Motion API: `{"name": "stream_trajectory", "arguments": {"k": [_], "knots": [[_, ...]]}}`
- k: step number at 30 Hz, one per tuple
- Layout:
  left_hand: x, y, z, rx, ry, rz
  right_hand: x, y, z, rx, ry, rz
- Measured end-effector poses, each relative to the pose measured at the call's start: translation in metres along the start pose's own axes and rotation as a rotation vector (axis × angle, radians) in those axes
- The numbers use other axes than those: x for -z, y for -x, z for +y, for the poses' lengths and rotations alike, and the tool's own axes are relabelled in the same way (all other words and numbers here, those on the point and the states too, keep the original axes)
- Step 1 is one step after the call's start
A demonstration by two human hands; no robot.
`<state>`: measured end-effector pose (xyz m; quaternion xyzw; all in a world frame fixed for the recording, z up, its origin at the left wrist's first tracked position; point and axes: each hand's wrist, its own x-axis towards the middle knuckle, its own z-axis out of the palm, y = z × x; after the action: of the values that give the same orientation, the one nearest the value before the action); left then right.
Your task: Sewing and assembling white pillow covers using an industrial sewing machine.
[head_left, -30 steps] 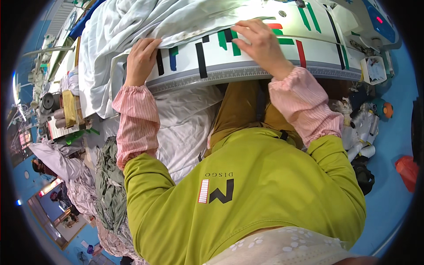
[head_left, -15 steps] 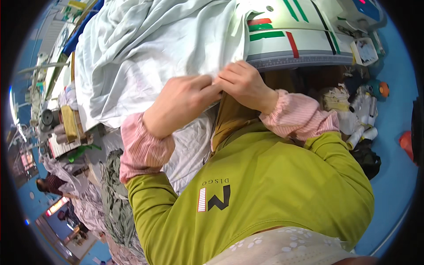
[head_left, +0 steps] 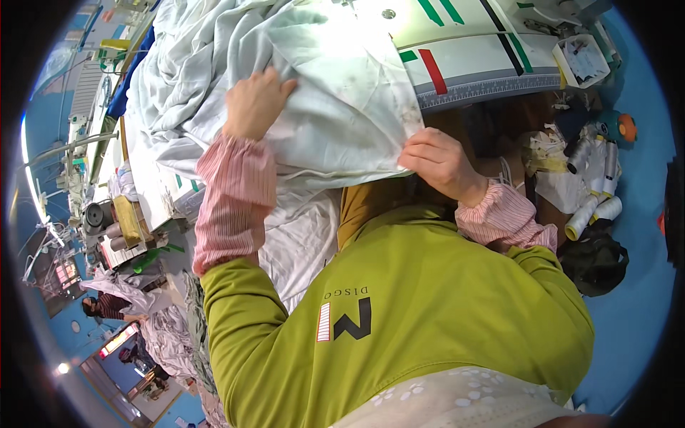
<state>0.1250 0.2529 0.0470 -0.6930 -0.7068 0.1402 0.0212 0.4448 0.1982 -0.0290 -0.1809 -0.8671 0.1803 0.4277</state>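
A wide pale white cloth (head_left: pixel 335 100) lies over the worktable, bunched in folds at the left and drawn smooth at the right. My left hand (head_left: pixel 253 105) rests on its folds, fingers forward and thumb apart. At the cloth's near right corner, my right hand (head_left: pixel 437 160) pinches the edge between thumb and fingers, by the table's front rim. Faint dark marks show on the fabric close to that corner. Pink striped sleeve covers wrap both my forearms.
Green, red and black tape strips mark the white tabletop (head_left: pixel 464 64), edged by a grey ruler strip (head_left: pixel 492 90). A small white box (head_left: pixel 603 60) sits at its right. Thread spools (head_left: pixel 596 207) and a black bag (head_left: pixel 594 265) lie beyond. Far left, a person (head_left: pixel 107 305) handles fabric.
My hands, together at the cloth's edge before, have parted. The left moved away up onto the folds; the right moved right and nearer with the corner, and the cloth now spreads flatter between them.
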Motion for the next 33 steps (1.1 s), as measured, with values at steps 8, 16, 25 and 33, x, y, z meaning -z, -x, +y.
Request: {"name": "stream_trajectory", "arguments": {"k": [8, 16, 25, 33], "knots": [[0.048, -0.006, 0.074, -0.381, 0.138, 0.425, 0.014, 0.003, 0.012, 0.001, -0.015, -0.029], [0.036, -0.073, 0.112, -0.789, 0.095, 0.315, 0.028, 0.007, 0.023, 0.006, -0.017, -0.025], [0.047, -0.092, 0.123, -0.846, 0.106, 0.319, 0.029, 0.004, 0.024, 0.010, -0.051, -0.006], [0.054, -0.101, 0.125, -0.857, 0.009, 0.283, 0.032, 0.004, 0.026, 0.010, -0.056, -0.013]]}}
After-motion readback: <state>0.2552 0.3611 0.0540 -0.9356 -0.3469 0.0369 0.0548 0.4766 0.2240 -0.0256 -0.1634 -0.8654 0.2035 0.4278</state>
